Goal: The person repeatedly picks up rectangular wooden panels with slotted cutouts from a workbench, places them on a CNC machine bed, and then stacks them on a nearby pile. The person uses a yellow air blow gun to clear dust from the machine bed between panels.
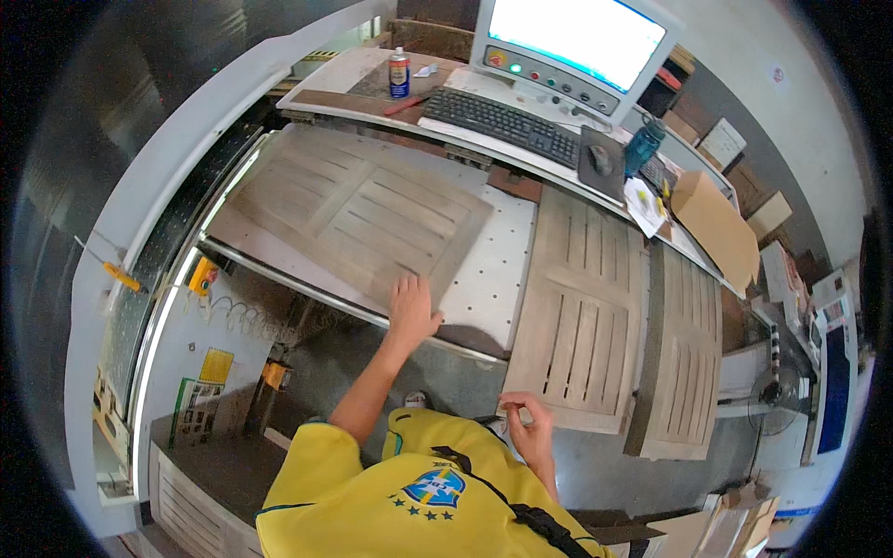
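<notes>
A brown slatted wooden door panel (pixel 367 209) lies at a slant on the white perforated machine bed (pixel 488 270). My left hand (pixel 412 312) rests on its near corner, fingers laid over the top face and thumb out to the side. Loosely curled, with a gap between thumb and fingers, my right hand (pixel 528 428) is in front of my body. It is beside the near left corner of a second slatted panel (pixel 581 344); whether it touches that panel I cannot tell. Nothing shows in its grasp.
Another slatted panel (pixel 684 353) stands farther right. Behind the bed are a keyboard (pixel 502 126), a mouse (pixel 600 160), a monitor (pixel 577 42), a spray can (pixel 399 74) and a blue bottle (pixel 644 146). Cardboard (pixel 714 228) leans at right, near a fan (pixel 777 391).
</notes>
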Tool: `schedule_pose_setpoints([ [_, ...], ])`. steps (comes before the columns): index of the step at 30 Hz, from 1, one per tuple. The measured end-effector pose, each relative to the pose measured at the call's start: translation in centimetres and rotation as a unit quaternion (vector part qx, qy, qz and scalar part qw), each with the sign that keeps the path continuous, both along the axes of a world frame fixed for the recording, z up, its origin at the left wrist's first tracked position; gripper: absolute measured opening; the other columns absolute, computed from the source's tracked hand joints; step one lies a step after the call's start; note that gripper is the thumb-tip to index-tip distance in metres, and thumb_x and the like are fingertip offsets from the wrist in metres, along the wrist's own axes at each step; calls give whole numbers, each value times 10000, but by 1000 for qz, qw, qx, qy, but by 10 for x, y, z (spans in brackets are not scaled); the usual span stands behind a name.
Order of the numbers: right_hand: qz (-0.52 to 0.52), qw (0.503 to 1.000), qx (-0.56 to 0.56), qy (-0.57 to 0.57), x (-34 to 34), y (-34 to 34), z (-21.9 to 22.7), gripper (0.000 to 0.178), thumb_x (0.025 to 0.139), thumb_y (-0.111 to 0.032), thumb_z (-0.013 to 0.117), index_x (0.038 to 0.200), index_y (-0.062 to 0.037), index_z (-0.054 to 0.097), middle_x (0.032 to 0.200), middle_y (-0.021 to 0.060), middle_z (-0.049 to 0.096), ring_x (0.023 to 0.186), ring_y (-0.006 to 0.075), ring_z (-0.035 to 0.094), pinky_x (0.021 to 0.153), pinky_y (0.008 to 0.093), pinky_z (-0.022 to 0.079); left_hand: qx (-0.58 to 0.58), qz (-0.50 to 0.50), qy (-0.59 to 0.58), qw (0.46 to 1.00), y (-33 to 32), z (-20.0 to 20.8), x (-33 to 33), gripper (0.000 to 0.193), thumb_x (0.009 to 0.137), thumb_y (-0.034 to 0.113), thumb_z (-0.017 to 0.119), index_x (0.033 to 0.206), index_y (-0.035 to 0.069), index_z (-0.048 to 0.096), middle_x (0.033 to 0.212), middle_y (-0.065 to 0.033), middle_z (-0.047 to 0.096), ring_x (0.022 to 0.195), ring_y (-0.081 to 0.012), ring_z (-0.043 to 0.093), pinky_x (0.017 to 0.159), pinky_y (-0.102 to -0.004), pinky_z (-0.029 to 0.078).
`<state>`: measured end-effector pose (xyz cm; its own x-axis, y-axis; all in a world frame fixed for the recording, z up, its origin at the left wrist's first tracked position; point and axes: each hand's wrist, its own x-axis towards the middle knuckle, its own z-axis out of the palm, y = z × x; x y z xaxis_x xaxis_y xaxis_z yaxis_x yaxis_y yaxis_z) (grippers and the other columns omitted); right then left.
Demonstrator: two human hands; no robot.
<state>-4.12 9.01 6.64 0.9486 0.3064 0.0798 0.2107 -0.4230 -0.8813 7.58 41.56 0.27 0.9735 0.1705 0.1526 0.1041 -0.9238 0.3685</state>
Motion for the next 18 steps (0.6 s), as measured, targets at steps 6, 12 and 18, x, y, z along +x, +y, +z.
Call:
schedule_pose_setpoints([
  [6, 68, 936, 110, 328, 14, 24, -29, 415, 1091, -81, 663, 1485, 16, 577, 1367, 134, 723, 1238, 249, 712, 1049, 380, 573, 56, 13, 23, 998, -6, -5, -133, 764, 715, 117, 867, 1412, 12, 573, 1258, -155, 575, 1211, -354, 559, 1030, -474, 442],
  [12, 37, 786, 339, 515, 28, 74, -66, 587, 1108, -233, 675, 1594, 30, 475, 1556, 159, 609, 1313, 276, 657, 1082, 414, 552, -30, 42, -32, 998, -18, 21, -157, 776, 706, 39, 796, 1449, 83, 578, 1236, -126, 570, 1195, -354, 560, 1024, -475, 422],
  [18, 4, 767, 436, 471, 65, 141, -101, 449, 1045, -196, 697, 1441, -18, 578, 1357, 114, 679, 1223, 256, 660, 1052, 450, 542, -111, -50, -55, 991, -25, 69, -142, 815, 752, 269, 893, 1471, 60, 570, 1423, -172, 572, 1344, -398, 532, 1127, -529, 390],
])
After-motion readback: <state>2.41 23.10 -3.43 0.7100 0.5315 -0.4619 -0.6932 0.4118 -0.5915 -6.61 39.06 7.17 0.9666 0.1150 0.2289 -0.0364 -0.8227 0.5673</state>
